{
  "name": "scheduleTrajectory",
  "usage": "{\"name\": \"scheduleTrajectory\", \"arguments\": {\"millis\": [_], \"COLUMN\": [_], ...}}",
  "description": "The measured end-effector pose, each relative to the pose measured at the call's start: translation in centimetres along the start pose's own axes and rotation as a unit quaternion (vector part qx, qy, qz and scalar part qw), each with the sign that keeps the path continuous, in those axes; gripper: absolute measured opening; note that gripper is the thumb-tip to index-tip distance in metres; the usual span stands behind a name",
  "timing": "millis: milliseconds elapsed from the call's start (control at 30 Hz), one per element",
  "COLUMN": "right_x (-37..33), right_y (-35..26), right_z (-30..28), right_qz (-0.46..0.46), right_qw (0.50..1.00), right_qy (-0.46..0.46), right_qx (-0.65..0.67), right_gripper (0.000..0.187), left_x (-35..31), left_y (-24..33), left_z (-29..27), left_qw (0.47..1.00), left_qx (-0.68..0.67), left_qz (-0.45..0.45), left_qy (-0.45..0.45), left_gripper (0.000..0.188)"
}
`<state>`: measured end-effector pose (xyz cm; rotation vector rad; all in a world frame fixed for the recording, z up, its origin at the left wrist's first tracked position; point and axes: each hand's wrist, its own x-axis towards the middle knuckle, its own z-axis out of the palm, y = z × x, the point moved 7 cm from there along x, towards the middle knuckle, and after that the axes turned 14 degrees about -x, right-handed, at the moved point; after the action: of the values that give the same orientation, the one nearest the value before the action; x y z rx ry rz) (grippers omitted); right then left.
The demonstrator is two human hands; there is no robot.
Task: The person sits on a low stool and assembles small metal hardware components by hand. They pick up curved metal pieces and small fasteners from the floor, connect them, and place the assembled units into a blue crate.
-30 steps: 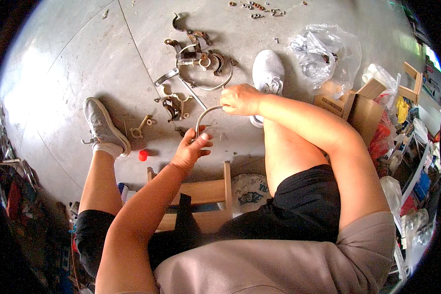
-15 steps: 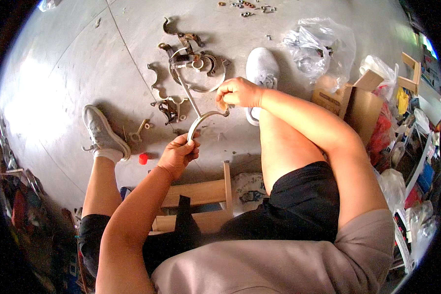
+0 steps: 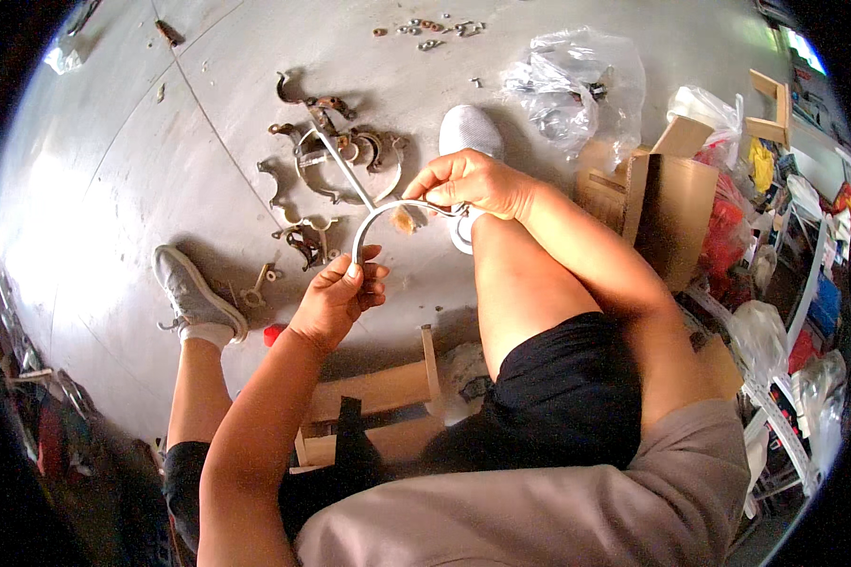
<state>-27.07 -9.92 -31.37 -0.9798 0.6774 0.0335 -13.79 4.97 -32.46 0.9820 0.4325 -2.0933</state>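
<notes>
A half-ring metal pipe clamp [image 3: 376,215] with a long straight rod spans my two hands above the floor. My left hand [image 3: 336,298] pinches its near left end between thumb and fingers. At the far right end, my right hand [image 3: 473,184] has thumb and fingers closed on the curved strip. The rod points away from me, over a heap of rusty and bare clamp parts [image 3: 367,151] on the floor. Below the arc lies a small tan piece [image 3: 406,220] that I cannot make out.
Nuts and bolts [image 3: 430,44] lie scattered at the far side. A clear plastic bag [image 3: 586,90] sits beyond my right shoe [image 3: 470,132], with a cardboard box [image 3: 667,203] beside it. My left shoe [image 3: 199,293] stands near a small ring-ended fitting [image 3: 253,295]. A wooden stool [image 3: 378,387] is below.
My right hand has come down onto the clamp's right end. The arc has turned and its rod now leans further left. The whole view has shifted a little.
</notes>
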Motion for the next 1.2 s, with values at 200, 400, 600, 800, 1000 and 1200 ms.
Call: {"name": "scheduleTrajectory", "arguments": {"millis": [200,400,600,800,1000,1200], "right_x": [-0.6,-0.6,-0.5,-0.7,-0.2,0.1], "right_y": [-1.0,-0.8,-0.6,0.2,1.6,1.5], "right_z": [-0.2,-0.7,-1.1,-1.4,-1.6,-1.6], "right_qz": [-0.01,-0.002,-0.004,0.025,0.041,-0.001], "right_qw": [1.0,1.0,1.0,0.999,0.998,0.998], "right_qy": [0.011,0.014,0.018,0.04,0.037,0.021], "right_qx": [0.024,0.027,0.025,-0.003,0.01,-0.051], "right_gripper": [0.027,0.026,0.026,0.028,0.024,0.024], "left_x": [0.6,0.3,0.4,0.6,0.3,-0.1], "left_y": [-0.1,0.2,-0.2,-0.4,-0.6,-0.7], "left_z": [1.2,1.6,1.7,1.4,1.2,1.3], "left_qw": [0.999,0.999,0.998,0.996,0.993,0.991], "left_qx": [0.039,0.05,0.054,0.079,0.088,0.089], "left_qz": [-0.008,-0.015,-0.034,-0.033,-0.071,-0.098], "left_qy": [-0.004,-0.001,-0.006,-0.005,-0.013,-0.018], "left_gripper": [0.036,0.036,0.036,0.037,0.04,0.041]}}
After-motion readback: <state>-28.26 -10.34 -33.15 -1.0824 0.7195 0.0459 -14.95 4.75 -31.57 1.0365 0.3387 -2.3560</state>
